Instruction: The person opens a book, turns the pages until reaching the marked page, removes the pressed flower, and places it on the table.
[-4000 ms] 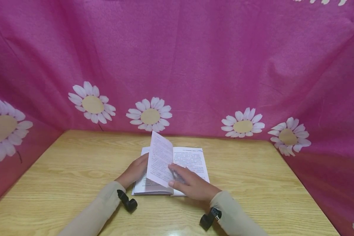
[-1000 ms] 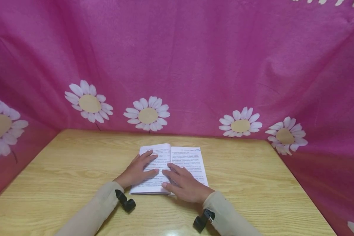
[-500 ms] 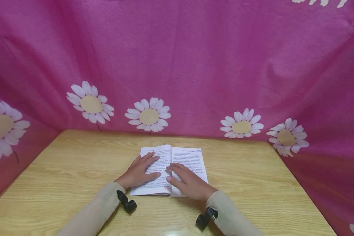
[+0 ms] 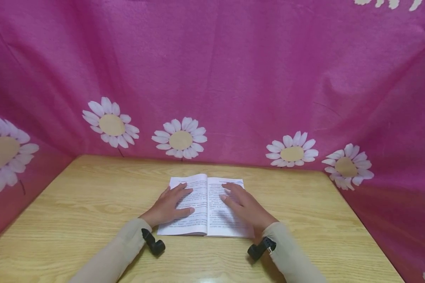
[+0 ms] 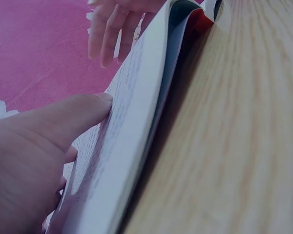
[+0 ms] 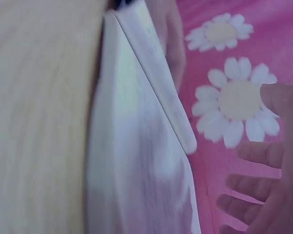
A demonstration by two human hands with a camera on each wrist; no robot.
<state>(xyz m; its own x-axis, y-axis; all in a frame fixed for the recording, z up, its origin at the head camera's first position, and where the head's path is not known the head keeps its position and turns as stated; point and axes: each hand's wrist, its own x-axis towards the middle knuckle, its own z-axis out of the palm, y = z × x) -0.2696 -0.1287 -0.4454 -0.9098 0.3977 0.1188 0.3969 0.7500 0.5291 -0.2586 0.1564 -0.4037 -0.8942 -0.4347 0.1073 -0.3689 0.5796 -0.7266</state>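
An open book [image 4: 198,220] with printed pages lies flat on the wooden table. My left hand [image 4: 168,206] rests on its left page with fingers spread; in the left wrist view the thumb [image 5: 83,114] touches the paper. Over the right page is my right hand [image 4: 248,206], its fingers loosely extended and holding nothing. The right wrist view shows this hand [image 6: 259,190] raised apart from the page [image 6: 146,180]. Parts of both pages are hidden under the hands.
The wood-grain table [image 4: 99,196] spreads around the book. A pink cloth [image 4: 233,78] printed with white daisies hangs behind it and along both sides. Each sleeve carries a black wrist camera, the left one [image 4: 154,243] and the right one [image 4: 262,248].
A page that stood half raised between the hands now lies flat on the left side. The left hand has come to rest on it. My right hand has moved rightward off the book's middle.
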